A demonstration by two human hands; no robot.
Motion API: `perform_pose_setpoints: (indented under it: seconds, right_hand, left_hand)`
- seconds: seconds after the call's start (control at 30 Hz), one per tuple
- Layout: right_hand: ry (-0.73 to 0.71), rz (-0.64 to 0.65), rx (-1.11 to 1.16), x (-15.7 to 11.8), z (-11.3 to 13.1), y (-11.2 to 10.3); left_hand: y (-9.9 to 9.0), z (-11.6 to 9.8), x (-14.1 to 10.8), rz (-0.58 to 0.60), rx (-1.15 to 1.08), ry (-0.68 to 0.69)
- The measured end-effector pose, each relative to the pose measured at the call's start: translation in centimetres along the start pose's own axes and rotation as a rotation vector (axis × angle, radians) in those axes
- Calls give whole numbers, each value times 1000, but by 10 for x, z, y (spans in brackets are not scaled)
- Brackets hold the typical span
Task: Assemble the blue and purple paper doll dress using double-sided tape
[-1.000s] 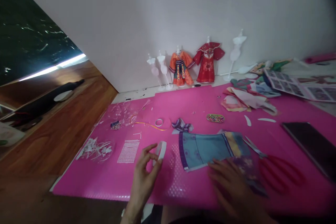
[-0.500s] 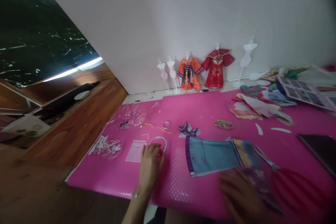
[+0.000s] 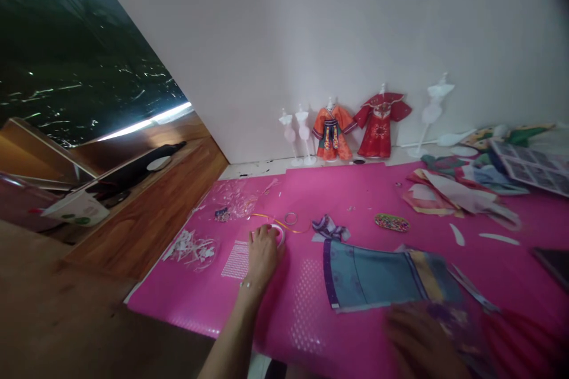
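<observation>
My left hand [image 3: 264,254] is closed over the near left side of a white ring-shaped roll of tape [image 3: 281,238], its fingers curled on the rim. Beside that wrist lies a sheet of small white beads [image 3: 235,260]. My right hand [image 3: 420,337], smeared by motion, is at the lower edge of a blue cloth piece [image 3: 382,275] with a purple border and a yellow band. A purple patterned cloth part [image 3: 457,323] lies beside it. Scissors with red handles [image 3: 475,290] rest to the right, blades pointing at the cloth.
A smaller ring [image 3: 290,218] and an orange ribbon [image 3: 275,221] lie beyond my left hand. White paper scraps [image 3: 193,249] are at the left, a beaded oval clip [image 3: 392,222] farther back. Miniature orange [image 3: 333,130] and red [image 3: 383,124] robes stand on dress forms along the wall.
My left hand has moved forward onto the roll of tape and now covers part of it. My right hand stays near the cloth, blurred. The whole view has shifted slightly.
</observation>
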State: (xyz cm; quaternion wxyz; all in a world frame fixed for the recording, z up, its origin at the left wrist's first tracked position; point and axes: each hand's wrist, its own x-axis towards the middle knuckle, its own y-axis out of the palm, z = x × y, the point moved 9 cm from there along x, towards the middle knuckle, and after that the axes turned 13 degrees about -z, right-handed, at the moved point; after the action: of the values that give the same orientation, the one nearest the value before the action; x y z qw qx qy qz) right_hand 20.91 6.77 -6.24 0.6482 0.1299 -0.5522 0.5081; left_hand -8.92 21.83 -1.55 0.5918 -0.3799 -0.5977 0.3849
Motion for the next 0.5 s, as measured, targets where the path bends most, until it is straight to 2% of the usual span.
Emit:
perform_pose_setpoints:
  seconds: [0.17,0.27,0.37,0.5]
  right_hand:
    - [80,-46,-44,5,3,-2]
    - [58,-27,-26,10,8,-2]
    - [38,9,-33,13,10,-2]
    - [79,9,-54,18,10,-2]
  left_hand:
    - [23,-21,36,42,10,52]
    - [43,-27,54,98,9,60]
    - [55,-28,61,151,-4,64]
    - [56,-26,58,154,-30,68]
